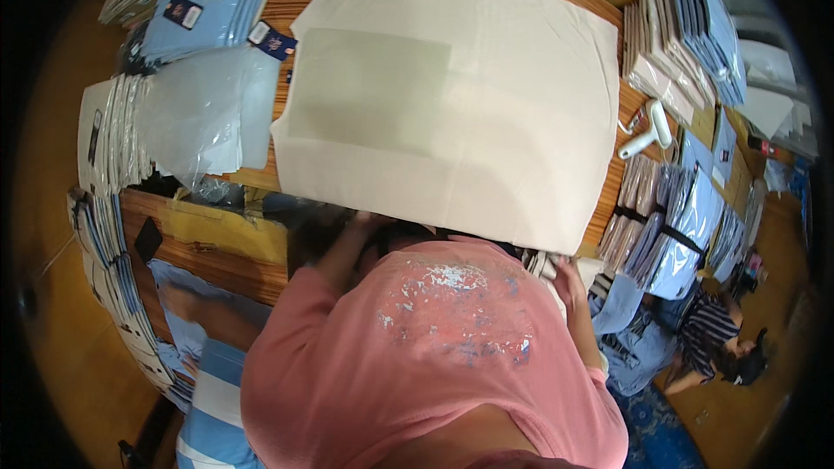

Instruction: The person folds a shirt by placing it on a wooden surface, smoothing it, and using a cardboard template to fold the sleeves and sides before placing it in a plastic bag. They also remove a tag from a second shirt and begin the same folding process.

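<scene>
A large cream garment [521, 113] lies spread flat over the table in front of me, with its collar end at the far side. A grey-beige rectangle [369, 91] shows on its left half; I cannot tell if it lies on top or beneath. At the garment's near edge is my left hand [368, 219], its fingers hidden under the cloth. My right hand [571, 285] is at the near right corner, with fingers closed at the garment's edge. Bunched beige cloth [543, 264] lies beside it.
Clear plastic bags [195, 108] and packed blue shirts [208, 0] lie on the left. Packed garments [665, 61] and a white lint roller [647, 130] line the right side. Another person [717, 334] is low at the far right.
</scene>
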### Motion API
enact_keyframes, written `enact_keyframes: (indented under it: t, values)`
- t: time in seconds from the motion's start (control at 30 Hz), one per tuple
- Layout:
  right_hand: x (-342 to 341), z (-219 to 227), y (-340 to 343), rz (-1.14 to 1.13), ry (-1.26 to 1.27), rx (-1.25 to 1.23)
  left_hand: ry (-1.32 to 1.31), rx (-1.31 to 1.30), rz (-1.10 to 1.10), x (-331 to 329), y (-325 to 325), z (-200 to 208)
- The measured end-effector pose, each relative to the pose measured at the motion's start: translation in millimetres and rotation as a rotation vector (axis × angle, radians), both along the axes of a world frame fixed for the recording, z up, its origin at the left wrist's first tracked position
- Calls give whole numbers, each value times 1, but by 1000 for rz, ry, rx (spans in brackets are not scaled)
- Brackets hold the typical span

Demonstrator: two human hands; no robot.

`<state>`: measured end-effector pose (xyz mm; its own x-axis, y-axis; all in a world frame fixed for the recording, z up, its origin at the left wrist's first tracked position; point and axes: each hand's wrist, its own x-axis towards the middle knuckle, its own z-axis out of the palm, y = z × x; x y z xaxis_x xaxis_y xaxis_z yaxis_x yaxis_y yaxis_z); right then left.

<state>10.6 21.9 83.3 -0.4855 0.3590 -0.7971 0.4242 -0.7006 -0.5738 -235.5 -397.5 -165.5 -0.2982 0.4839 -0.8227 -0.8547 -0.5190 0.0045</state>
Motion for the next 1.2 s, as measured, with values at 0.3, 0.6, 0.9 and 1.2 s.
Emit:
enact_keyframes:
  t: [0.3,0.6,0.9,1.2]
  values:
    - [-10,0,-11,-191,-226,123,611,-598,-360,-31,13,99]
    - [-66,76,16,-61,-15,525,879,-1241,319,-42,76,281]
    - [-161,46,92,-142,300,371,1359,-855,-784,-164,101,319]
    - [-214,63,118,144,115,648,2339,-960,-1273,-257,194,291]
